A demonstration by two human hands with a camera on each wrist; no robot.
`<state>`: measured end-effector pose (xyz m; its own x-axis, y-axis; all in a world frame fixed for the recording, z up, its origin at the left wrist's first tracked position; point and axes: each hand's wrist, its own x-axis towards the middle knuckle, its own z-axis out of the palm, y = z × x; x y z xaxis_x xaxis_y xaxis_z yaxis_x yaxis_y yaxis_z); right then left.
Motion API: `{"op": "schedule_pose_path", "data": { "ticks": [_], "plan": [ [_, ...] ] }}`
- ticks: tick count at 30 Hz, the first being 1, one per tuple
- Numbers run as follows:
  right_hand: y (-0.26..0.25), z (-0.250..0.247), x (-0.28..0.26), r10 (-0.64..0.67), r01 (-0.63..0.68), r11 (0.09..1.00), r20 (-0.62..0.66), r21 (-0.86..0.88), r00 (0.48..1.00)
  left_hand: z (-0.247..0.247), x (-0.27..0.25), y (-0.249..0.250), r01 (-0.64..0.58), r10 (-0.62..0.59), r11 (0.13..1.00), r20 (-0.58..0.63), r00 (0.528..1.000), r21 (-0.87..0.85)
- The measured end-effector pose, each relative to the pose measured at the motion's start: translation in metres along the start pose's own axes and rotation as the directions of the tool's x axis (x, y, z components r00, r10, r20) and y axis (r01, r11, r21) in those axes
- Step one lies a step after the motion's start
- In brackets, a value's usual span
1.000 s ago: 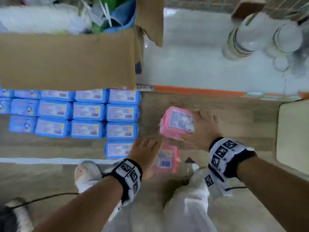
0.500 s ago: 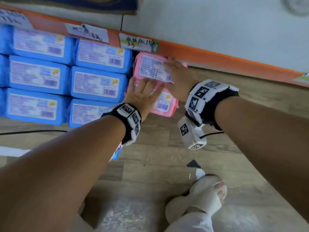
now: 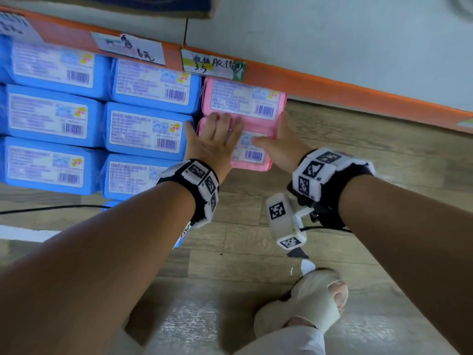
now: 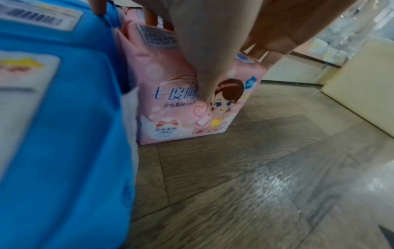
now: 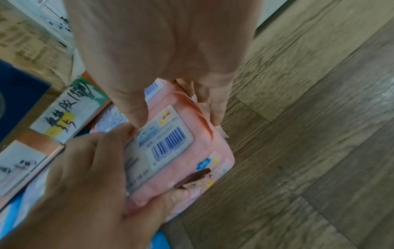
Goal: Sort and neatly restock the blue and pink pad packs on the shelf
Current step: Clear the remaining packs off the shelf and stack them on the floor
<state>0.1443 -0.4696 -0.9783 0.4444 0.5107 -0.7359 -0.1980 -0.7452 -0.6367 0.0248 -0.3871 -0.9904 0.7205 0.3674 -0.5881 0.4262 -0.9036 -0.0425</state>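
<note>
Two pink pad packs stand on the wood-look floor beside the blue pad packs (image 3: pixel 146 129), under the orange shelf edge (image 3: pixel 332 90). The far pink pack (image 3: pixel 243 101) stands free against that edge. Both hands hold the near pink pack (image 3: pixel 253 155). My left hand (image 3: pixel 217 134) lies over its top left with the thumb on its printed front face (image 4: pixel 170 109). My right hand (image 3: pixel 279 142) grips its right end, thumb on the barcode label (image 5: pixel 168 146) and fingers down the side. The blue stack (image 4: pixel 64 134) touches the pack's left side.
Handwritten price labels (image 3: pixel 213 65) are stuck on the orange edge. A black cable (image 3: pixel 51 208) runs across the floor at left. My foot in a beige slipper (image 3: pixel 307 303) stands below the hands. A cream box (image 4: pixel 362 84) sits to the right.
My right hand carried a pink pack to the shelf edge, let it go there and moved to the near pack's right end. My left hand stayed on the near pack. The camera came closer.
</note>
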Motion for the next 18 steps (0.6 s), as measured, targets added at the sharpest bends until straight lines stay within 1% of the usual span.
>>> {"op": "schedule_pose_path", "data": {
  "ticks": [3,6,8,10,12,14,16,18],
  "plan": [
    [0.001,-0.005,0.003,0.02,-0.017,0.998,0.056,-0.052,0.998,0.001,0.002,0.0,-0.005,0.005,1.0,-0.017,1.0,0.017],
    [0.003,-0.011,0.001,0.016,-0.007,0.993,0.076,-0.117,0.997,-0.003,0.007,-0.001,-0.015,0.013,0.998,0.036,0.999,0.065],
    [0.0,-0.012,0.0,0.025,-0.017,0.98,0.036,-0.199,0.999,-0.011,0.012,0.004,0.006,-0.01,0.999,0.12,0.993,0.039],
    [-0.008,-0.012,-0.005,0.033,-0.045,0.948,-0.043,-0.315,0.999,-0.023,0.015,0.006,0.024,-0.026,1.0,0.2,0.979,0.008],
    [-0.018,-0.014,-0.012,0.032,-0.061,0.906,-0.075,-0.419,0.997,-0.033,0.01,0.005,0.038,-0.02,0.997,0.257,0.966,-0.066],
    [-0.03,-0.018,-0.028,0.024,-0.062,0.885,-0.088,-0.461,0.996,-0.043,-0.004,0.001,0.026,0.018,0.988,0.283,0.959,-0.15],
    [-0.046,-0.021,-0.05,-0.012,-0.057,0.897,-0.153,-0.439,0.988,-0.055,-0.034,-0.002,0.001,0.062,0.971,0.257,0.964,-0.238],
    [-0.066,-0.021,-0.085,-0.048,-0.036,0.931,-0.22,-0.362,0.974,-0.066,-0.076,-0.003,0.037,0.067,0.925,0.26,0.963,-0.378]
  ]
}}
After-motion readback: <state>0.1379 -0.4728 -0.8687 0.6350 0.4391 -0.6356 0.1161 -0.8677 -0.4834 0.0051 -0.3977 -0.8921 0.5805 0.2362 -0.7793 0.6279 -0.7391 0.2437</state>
